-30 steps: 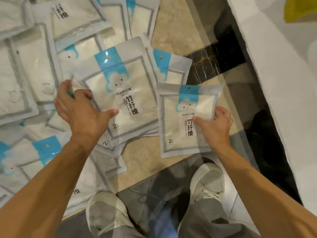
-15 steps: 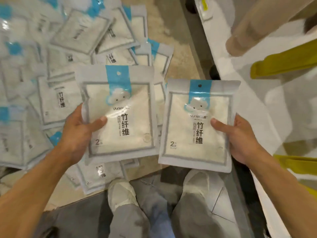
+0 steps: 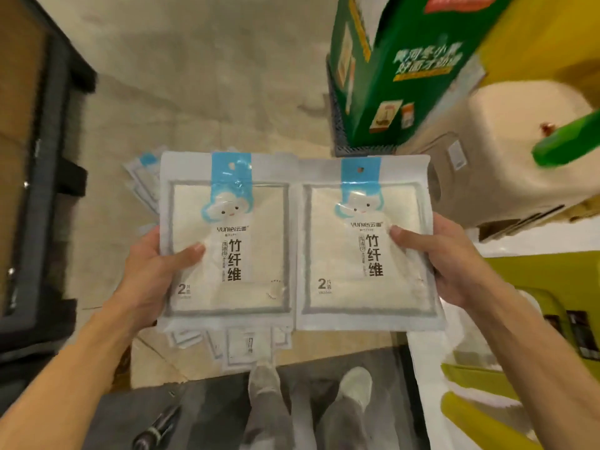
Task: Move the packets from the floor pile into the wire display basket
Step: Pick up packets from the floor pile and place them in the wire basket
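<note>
Each hand pinches 1 upright packet, left hand (image 3: 147,274) and left packet (image 3: 227,238) mid-frame, right hand (image 3: 454,264) and right packet (image 3: 367,245) beside; no wire basket shows.

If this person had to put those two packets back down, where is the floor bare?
Bare beige floor lies beyond the packets, between the dark shelf base and the green box. It is crowded beneath the left hand and right hand, where the floor pile lies.
</note>
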